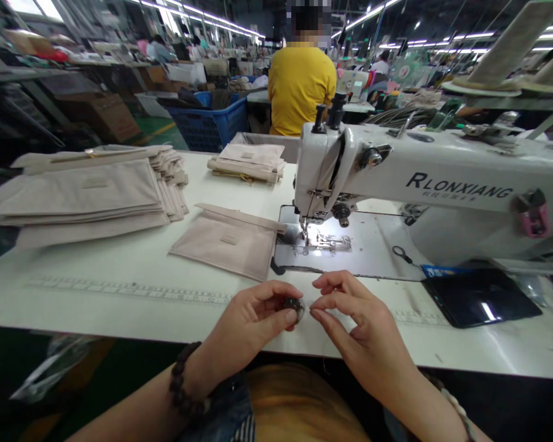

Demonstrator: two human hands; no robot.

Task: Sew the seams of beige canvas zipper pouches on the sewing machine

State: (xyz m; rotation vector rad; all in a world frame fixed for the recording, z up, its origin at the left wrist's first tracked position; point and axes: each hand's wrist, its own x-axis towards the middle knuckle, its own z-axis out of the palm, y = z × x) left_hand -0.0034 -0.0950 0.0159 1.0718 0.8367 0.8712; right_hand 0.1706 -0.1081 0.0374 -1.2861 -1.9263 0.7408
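My left hand (262,316) is closed, holding a small, dark, shiny round bobbin (295,305) between thumb and fingers above the table's front edge. Whether a case surrounds the bobbin, I cannot tell. Just to its right, my right hand (357,316) has thumb and index finger pinched together; whatever is between them is too fine to make out. Beyond my hands stands a white sewing machine (396,159), its needle and presser foot over a metal plate. A flat beige fabric pouch (225,242) lies left of the presser foot.
A large stack of beige pouches (83,190) lies at the left, a smaller stack (249,158) at the back. A ruler strip (133,288) runs along the table. At right rests a black tablet (483,294). Beyond are a blue crate (212,120) and a person in yellow (301,86).
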